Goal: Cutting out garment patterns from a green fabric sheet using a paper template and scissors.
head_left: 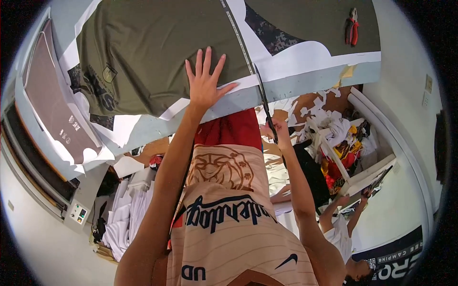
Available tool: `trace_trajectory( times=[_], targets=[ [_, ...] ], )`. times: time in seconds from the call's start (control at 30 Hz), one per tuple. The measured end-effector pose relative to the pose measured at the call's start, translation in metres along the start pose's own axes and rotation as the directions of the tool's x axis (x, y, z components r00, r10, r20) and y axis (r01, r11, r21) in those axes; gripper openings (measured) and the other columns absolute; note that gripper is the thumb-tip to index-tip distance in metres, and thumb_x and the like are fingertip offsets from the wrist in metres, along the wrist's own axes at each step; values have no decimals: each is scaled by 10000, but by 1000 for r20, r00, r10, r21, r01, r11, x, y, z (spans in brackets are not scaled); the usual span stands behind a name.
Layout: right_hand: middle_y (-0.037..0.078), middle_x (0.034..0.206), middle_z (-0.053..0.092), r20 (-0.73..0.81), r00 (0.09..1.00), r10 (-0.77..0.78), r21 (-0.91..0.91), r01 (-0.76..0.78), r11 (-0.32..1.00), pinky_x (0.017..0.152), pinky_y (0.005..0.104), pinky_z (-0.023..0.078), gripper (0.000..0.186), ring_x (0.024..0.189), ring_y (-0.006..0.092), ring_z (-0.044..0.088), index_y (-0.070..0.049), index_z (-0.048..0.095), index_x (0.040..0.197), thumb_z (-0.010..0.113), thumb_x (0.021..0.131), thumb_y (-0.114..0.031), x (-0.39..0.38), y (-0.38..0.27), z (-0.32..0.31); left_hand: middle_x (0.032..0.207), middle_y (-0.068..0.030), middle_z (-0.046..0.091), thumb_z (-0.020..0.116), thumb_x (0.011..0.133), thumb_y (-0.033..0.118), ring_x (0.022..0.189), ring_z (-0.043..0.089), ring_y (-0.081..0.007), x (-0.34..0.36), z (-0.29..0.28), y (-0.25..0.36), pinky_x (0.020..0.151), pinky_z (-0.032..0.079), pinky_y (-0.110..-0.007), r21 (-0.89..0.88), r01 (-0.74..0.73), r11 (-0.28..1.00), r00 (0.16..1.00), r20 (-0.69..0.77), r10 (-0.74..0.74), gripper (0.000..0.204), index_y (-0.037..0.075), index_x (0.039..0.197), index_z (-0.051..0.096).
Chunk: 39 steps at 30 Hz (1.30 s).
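from where i sit, the cutting looks barely begun: the scissors stand at the near edge of the printed cloth, beside the pale-ticked dark strip that runs away between two olive areas. i judge that most of that dividing line is left to cut, since i can make out no clear slit beyond the blades, though the far end runs out of my view. white margins remain around the camouflage-trimmed piece on the right, so i'd count trimming it as undone. my left hand lies palm down on the cloth, fingers spread wide and gripping nothing; my right hand is below the table edge, closed around the scissors' handles. i can't tell how far apart the blades are, as only one shows plainly. the cloth lies across the pale blue table, in front of me and reaching off to the left. it is olive, thin-looking and softly rumpled, with a small shield crest, dark patterned patches at its left end, and white borders, one corner of which hangs near the table's front edge.
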State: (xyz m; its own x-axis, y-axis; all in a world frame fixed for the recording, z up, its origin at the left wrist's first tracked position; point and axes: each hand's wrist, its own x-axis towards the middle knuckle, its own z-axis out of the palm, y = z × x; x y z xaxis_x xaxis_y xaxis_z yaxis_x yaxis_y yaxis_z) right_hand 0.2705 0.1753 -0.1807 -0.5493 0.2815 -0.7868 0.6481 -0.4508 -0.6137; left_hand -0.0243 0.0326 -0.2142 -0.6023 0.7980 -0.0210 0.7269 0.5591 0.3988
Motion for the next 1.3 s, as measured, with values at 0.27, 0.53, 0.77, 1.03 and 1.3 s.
trace_trajectory(
  times=[0.27, 0.53, 0.77, 1.03, 1.3],
  targets=[
    [-90, 629, 440, 7, 1000, -5, -63, 5, 998, 536, 247, 247, 391, 587, 18, 352, -89, 542, 700, 879, 877, -177, -4, 3, -7, 1710, -189, 246, 713, 805, 751, 1573, 209, -428, 1, -3, 2, 1195, 104, -737, -9, -5, 1000, 1000, -11, 5, 970, 241, 1591, 460],
    [-87, 604, 437, 25, 1000, 17, 6, -17, 1000, 501, 241, 241, 379, 537, 22, 367, -119, 538, 705, 845, 907, -206, 7, -10, 3, 1697, -177, 282, 737, 786, 725, 1563, 237, -417, 5, -7, 0, 1186, 139, -738, -23, 3, 1000, 1000, -22, -3, 954, 243, 1571, 488],
    [-85, 609, 428, -13, 1000, -29, -50, 28, 998, 527, 251, 254, 422, 568, 30, 356, -85, 545, 662, 893, 858, -221, 7, -5, 3, 1709, -186, 245, 706, 796, 777, 1572, 212, -426, 0, -3, -2, 1198, 108, -735, -20, -10, 1000, 1000, -27, 9, 989, 239, 1589, 460],
    [-91, 604, 404, 3, 999, -39, -43, 39, 998, 520, 249, 253, 399, 558, 26, 355, -105, 544, 697, 873, 879, -237, 14, 0, 0, 1709, -180, 247, 689, 798, 794, 1574, 207, -424, 2, -3, -3, 1203, 106, -729, -13, -21, 1000, 1000, -24, 21, 999, 252, 1600, 443],
    [-69, 591, 488, 0, 1000, -16, -107, 16, 994, 506, 224, 322, 311, 524, 27, 456, -84, 591, 734, 813, 919, -199, 22, -27, 14, 1712, -177, 241, 700, 796, 777, 1571, 214, -419, 1, -3, -2, 1204, 98, -728, -25, -19, 1000, 999, -46, 18, 993, 260, 1602, 438]
  ],
)
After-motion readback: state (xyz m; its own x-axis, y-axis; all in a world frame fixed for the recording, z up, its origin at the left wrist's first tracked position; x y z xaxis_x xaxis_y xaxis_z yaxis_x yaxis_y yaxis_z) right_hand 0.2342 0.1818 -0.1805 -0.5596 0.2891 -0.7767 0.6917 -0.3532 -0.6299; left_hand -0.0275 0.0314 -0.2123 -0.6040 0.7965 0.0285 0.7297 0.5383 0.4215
